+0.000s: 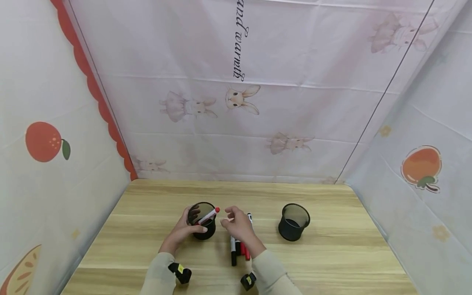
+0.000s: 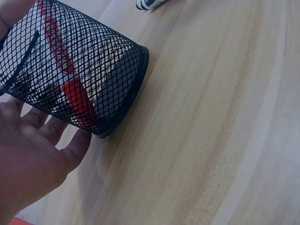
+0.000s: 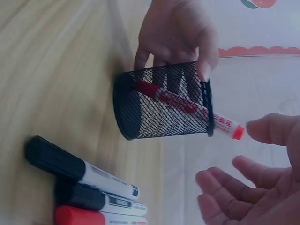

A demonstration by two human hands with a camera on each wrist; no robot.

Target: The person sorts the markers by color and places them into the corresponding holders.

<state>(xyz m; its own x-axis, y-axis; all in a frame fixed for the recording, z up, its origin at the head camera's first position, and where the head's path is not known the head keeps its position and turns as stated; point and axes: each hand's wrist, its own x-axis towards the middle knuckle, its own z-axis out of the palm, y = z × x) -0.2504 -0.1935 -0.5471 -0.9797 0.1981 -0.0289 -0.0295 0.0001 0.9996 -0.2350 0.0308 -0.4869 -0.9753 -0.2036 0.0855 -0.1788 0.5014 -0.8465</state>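
My left hand point(image 1: 183, 230) grips a black mesh pen holder point(image 1: 210, 231), with the thumb over its near side and the fingers behind. A red-and-white marker point(image 1: 209, 215) leans inside it, its red end poking above the rim. In the left wrist view the marker's red cap point(image 2: 77, 101) shows low through the mesh. My right hand point(image 1: 239, 225) hovers just right of the holder, fingers loosely bent and nothing between them. In the right wrist view the thumb is close to the marker's tip but apart from it.
Several markers lie side by side under the right hand, among them a black-capped one point(image 1: 233, 256) and a red-capped one point(image 3: 84, 216). A second mesh pen holder point(image 1: 291, 231) stands to the right on the wooden table point(image 1: 343, 246). Printed cloth walls surround the table's back and sides.
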